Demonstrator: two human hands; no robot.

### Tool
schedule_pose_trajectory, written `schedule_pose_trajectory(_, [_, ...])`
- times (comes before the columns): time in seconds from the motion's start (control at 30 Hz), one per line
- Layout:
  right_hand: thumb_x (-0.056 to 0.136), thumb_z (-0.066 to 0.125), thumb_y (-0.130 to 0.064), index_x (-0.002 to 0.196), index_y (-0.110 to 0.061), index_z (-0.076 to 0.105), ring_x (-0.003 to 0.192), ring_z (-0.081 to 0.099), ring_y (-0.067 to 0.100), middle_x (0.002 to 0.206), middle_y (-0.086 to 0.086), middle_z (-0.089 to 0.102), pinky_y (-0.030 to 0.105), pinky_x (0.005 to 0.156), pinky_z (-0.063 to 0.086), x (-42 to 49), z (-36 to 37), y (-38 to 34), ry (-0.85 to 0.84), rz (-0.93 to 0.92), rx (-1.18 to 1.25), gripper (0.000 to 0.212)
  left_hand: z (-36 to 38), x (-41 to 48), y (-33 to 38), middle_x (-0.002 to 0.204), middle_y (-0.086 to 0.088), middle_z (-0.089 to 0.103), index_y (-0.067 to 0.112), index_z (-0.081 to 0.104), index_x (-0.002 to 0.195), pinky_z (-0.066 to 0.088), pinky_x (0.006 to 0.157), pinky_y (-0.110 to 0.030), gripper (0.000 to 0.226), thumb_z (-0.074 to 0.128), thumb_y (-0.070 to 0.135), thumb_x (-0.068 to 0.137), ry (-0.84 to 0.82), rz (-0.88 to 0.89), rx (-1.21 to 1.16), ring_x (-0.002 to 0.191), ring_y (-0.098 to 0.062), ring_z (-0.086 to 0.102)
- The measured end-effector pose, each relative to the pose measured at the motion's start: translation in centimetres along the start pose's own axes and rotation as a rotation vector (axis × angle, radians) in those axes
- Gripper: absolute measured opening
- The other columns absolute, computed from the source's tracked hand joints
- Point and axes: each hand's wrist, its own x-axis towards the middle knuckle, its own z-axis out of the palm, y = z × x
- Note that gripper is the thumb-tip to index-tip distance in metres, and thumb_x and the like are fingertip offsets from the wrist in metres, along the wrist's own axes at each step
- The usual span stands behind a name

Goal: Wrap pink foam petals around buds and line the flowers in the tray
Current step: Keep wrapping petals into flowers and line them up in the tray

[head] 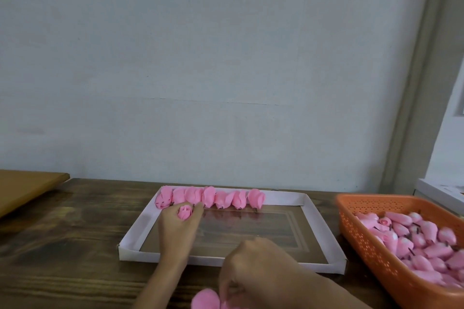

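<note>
Pink foam petals (206, 299): lying at the very near edge of the table (75, 246), partly cropped by the frame, being pinched at their rim by the down-curled fingers of the right hand (253, 266).

Further in, gripping a single bud (185, 212) in the left hand (179, 227), thumb and curled fingers closing round its base, inside the tray (133, 236) toward its far-left corner. Hovering just short of the row of flowers (208, 195), with the forefinger seeming to be touching the stems there. Hard to tell whether actually pressing on them.

Beyond that, standing packed side by side along the tray's far wall, the finished row is filling the left and middle and leaving the far-right stretch bare. Off to the right, just beside the tray, sitting heaped with more pink pieces: an orange basket (364, 241).

Probably risking most at the far row: nudging it with the left knuckles or forefinger, tipping flowers out of line. Also possibly lifting two petals at once, since lying overlapped under the right fingers, or creasing the thin foam by pinching too hard. Keeping bud and petals well apart means bringing them together before any wrapping, and possibly letting the bud slip in that loose-looking grip.
</note>
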Motion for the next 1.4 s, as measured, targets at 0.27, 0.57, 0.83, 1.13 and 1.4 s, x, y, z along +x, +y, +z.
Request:
schedule_pose_trajectory(0.27, [0.092, 0.057, -0.012, 0.085, -0.018, 0.076, 0.083, 0.068, 0.025, 0.087, 0.005, 0.07, 0.028, 0.061, 0.039, -0.7, 1.2, 0.3, 0.071, -0.084, 0.012, 0.021, 0.0, 0.1, -0.4, 0.045, 0.012, 0.026, 0.028, 0.036, 0.044, 0.027, 0.051, -0.028, 0.064, 0.077, 0.011, 0.09, -0.014, -0.023, 0.013, 0.045, -0.008, 0.025])
schedule_pose_trajectory(0.57, [0.082, 0.07, 0.002, 0.093, -0.015, 0.077, 0.086, 0.071, 0.008, 0.088, 0.0, 0.079, 0.0, 0.076, 0.036, 0.0, 0.6, 1.6, 0.018, -0.031, 0.314, 0.021, 0.1, 0.2, -0.5, 0.047, 0.011, 0.023, 0.027, 0.033, 0.045, 0.027, 0.055, -0.032, 0.065, 0.077, 0.011, 0.09, -0.01, -0.058, -0.005, 0.049, -0.009, 0.022])
schedule_pose_trajectory(0.83, [0.089, 0.068, -0.012, 0.094, -0.021, 0.076, 0.085, 0.068, 0.01, 0.091, -0.005, 0.078, 0.028, 0.079, 0.052, 0.2, 0.6, 1.6, -0.003, -0.092, 0.181, 0.014, 0.0, 0.2, -0.4, 0.045, 0.011, 0.024, 0.028, 0.034, 0.043, 0.026, 0.054, -0.03, 0.065, 0.075, 0.009, 0.09, -0.024, -0.042, 0.009, 0.046, -0.008, 0.023])
schedule_pose_trajectory(1.13, [0.098, 0.065, -0.018, 0.101, -0.015, 0.071, 0.096, 0.063, 0.01, 0.104, -0.001, 0.071, 0.009, 0.078, 0.043, -0.5, -1.4, 2.2, -0.061, 0.129, 0.518, 0.008, -0.2, 0.2, 0.3, 0.047, 0.004, 0.029, 0.023, 0.034, 0.046, 0.027, 0.048, -0.028, 0.062, 0.076, 0.015, 0.09, -0.052, -0.159, -0.181, 0.044, -0.015, 0.026])
schedule_pose_trajectory(1.4, [0.097, 0.053, -0.005, 0.095, -0.002, 0.059, 0.098, 0.07, 0.031, 0.124, 0.022, 0.057, 0.047, 0.08, 0.064, 1.2, 1.0, 3.0, 0.373, 0.648, 1.603, 0.007, -0.5, 0.5, 1.6, 0.085, -0.017, 0.076, 0.006, 0.079, 0.085, 0.065, 0.071, -0.039, 0.014, 0.079, 0.02, 0.084, -0.212, -0.475, -0.747, 0.082, -0.03, 0.077])
